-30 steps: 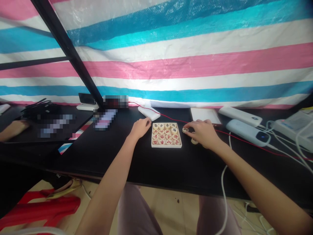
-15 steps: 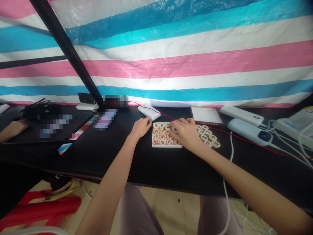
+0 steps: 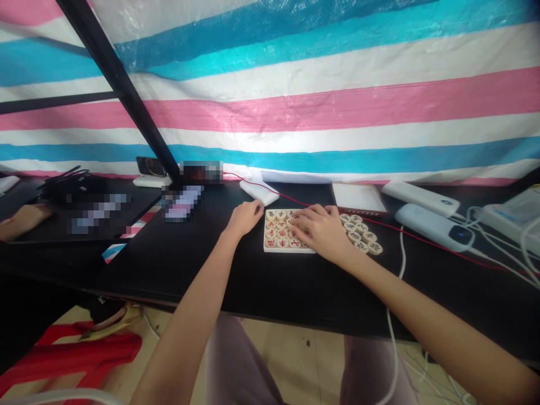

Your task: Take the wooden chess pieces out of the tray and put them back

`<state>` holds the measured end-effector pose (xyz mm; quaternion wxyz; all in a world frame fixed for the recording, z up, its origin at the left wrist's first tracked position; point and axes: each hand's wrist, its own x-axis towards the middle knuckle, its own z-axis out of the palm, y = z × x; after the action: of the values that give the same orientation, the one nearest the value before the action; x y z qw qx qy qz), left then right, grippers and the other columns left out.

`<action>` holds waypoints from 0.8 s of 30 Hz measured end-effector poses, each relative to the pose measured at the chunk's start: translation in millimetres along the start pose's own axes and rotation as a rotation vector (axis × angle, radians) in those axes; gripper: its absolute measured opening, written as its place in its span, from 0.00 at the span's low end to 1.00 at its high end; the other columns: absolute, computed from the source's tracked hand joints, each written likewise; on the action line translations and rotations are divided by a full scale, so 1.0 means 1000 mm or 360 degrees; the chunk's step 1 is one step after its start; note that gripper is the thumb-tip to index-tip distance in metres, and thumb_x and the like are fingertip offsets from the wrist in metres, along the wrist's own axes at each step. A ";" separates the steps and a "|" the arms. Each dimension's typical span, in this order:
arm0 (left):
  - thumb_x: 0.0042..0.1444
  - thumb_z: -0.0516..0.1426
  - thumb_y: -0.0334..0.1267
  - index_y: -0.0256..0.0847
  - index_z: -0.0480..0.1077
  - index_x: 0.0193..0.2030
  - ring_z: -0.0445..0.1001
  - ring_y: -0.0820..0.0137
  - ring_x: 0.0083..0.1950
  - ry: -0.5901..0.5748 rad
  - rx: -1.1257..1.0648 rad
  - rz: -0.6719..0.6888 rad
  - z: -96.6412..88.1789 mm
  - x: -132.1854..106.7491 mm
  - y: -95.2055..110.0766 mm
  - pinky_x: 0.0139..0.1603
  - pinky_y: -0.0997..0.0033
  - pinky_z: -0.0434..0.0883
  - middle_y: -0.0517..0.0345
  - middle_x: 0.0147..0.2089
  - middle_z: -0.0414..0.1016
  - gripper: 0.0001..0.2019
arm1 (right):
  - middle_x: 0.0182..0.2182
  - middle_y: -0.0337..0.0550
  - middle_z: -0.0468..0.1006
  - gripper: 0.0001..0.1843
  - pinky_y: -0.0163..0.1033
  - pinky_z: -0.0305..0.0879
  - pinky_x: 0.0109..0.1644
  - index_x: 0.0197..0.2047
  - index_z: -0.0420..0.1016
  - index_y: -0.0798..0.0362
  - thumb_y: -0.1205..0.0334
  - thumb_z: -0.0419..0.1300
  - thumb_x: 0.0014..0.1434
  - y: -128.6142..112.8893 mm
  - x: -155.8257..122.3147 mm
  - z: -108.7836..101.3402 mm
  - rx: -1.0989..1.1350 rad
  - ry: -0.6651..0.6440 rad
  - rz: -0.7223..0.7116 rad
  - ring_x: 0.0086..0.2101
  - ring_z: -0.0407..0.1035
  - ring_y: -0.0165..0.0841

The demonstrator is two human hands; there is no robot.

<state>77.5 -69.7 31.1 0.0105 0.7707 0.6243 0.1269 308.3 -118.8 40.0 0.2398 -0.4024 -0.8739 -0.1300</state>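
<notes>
A shallow white tray (image 3: 289, 251) on the black table holds rows of round Chinese chess pieces (image 3: 282, 234), with red and black characters. My right hand (image 3: 323, 228) covers the tray's right side. Its thumb and fingers bend down round a chess piece, which they mostly hide. More chess pieces (image 3: 361, 233) lie close together on the table just right of this hand. By the tray's upper left corner rests my left hand (image 3: 245, 218), its fingers curled in and nothing visible in them. Whether it touches the tray I cannot tell.
Behind the tray are a white box-like object (image 3: 259, 192) and a red cable. A white panel (image 3: 358, 198), two power banks (image 3: 434, 228) and white cables lie at the right. Another person's hand (image 3: 27, 219) is at the far left. Striped sheeting (image 3: 295, 112) hangs behind.
My right hand has shifted slightly, its fingers settling lower over the tray's pieces. My left hand stays by the tray corner. The camera view has moved a little.
</notes>
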 end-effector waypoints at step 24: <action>0.61 0.46 0.40 0.43 0.69 0.40 0.73 0.63 0.38 -0.0009 -0.0020 0.0005 -0.002 -0.001 0.001 0.36 0.70 0.63 0.53 0.37 0.76 0.12 | 0.44 0.43 0.77 0.14 0.49 0.48 0.49 0.40 0.77 0.49 0.60 0.49 0.64 -0.002 -0.002 0.000 0.0011 -0.0014 0.0036 0.44 0.64 0.39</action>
<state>77.3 -71.6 33.2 0.0168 0.7721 0.6222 0.1288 308.2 -120.9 39.0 0.2389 -0.4118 -0.8708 -0.1225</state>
